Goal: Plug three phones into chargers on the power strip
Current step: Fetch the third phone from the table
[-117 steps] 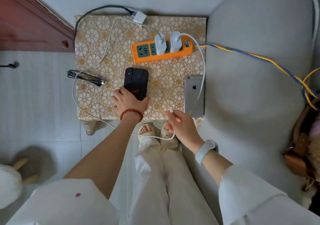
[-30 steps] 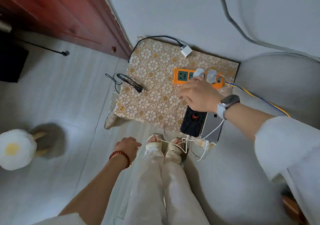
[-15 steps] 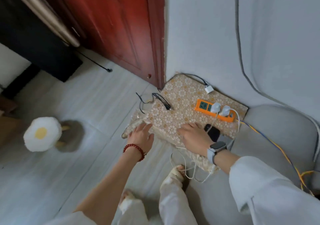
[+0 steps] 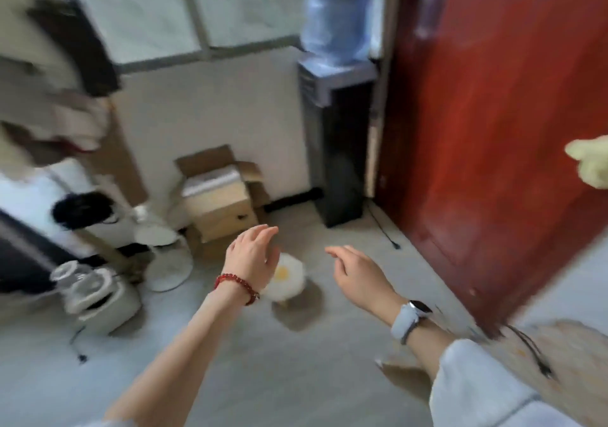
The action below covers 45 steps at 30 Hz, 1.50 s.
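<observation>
Head view, blurred by motion: we see both hands raised in the air over a pale grey floor, neither holding anything. Our left hand, with a red beaded bracelet at the wrist, has its fingers relaxed and slightly spread. Our right hand, with a pale grey wristwatch on the wrist and a white sleeve below it, is likewise loosely open, fingers pointing left. Behind and between the hands stands a small white stool with a fried-egg cushion. An open brown cardboard box sits against the white wall, just left of a black-and-grey water dispenser with a blue bottle. A dark red wooden door fills the right side. At the lower right edge we see only a corner of the beige flower-patterned mat, with a black cable lying across it. The phones, chargers and power strip are outside the picture, so we cannot tell where they lie. A white appliance with clear jars stands at the left.
</observation>
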Available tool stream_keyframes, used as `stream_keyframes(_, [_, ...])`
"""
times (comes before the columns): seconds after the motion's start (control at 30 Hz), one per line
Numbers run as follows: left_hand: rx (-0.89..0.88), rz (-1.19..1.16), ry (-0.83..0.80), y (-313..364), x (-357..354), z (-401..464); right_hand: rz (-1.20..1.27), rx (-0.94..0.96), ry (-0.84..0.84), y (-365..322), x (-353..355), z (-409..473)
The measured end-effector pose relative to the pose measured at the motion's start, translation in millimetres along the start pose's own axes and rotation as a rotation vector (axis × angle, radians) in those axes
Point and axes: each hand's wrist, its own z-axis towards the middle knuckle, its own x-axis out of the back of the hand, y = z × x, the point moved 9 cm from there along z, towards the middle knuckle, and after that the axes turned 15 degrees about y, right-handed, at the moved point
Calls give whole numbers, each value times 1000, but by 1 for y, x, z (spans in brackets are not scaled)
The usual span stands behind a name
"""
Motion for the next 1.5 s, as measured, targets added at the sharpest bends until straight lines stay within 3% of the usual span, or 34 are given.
stream_keyframes(0.23, [453, 167, 369, -237, 197, -44, 197, 335, -177, -245, -147, 44])
stream_keyframes(0.57, [897, 378, 575, -480, 356, -157, 350, 644, -520, -502, -379, 27])
stream_keyframes(0.8, [1084, 461, 663, -626, 452, -146, 395, 796, -634, -672, -514, 56])
stream_keyframes(0.93, [1170, 506, 722, -677, 487, -158, 439, 884, -716, -747, -570, 40])
stream_keyframes(1.2, [1409, 536, 811, -793, 544, -251, 462, 1019, -959, -865, -699, -38])
stream_keyframes(1.5, [1493, 455, 844, -1002, 621, -328, 369, 1085, -995, -1022, -864, -96])
